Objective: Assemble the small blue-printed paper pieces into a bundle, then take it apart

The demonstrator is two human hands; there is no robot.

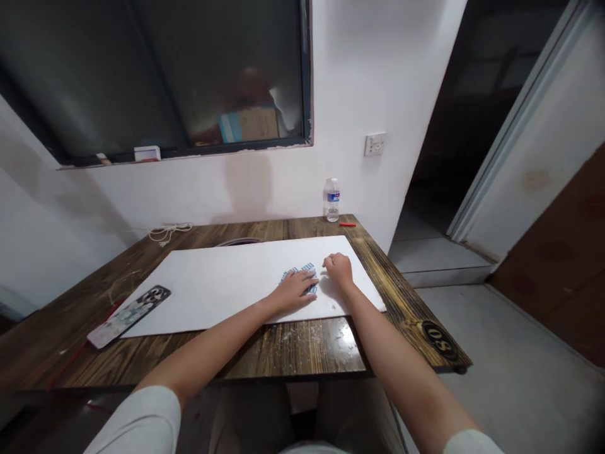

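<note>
Several small blue-and-white pieces [308, 267] lie on a white board [217, 284], in a loose cluster right of its middle. My left hand [293, 291] rests palm down over them with its fingers spread, covering part of the cluster. Just to the right, my right hand [338, 267] is curled over the board with its fingers closed. Whether anything is inside those fingers is hidden. A small gap separates the two hands.
The board lies on a dark wooden table [302, 347]. A patterned phone [128, 316] overlaps its left edge. Along the back are a white cable [170, 231], a plastic bottle [333, 200] and a red stick-like item [348, 224].
</note>
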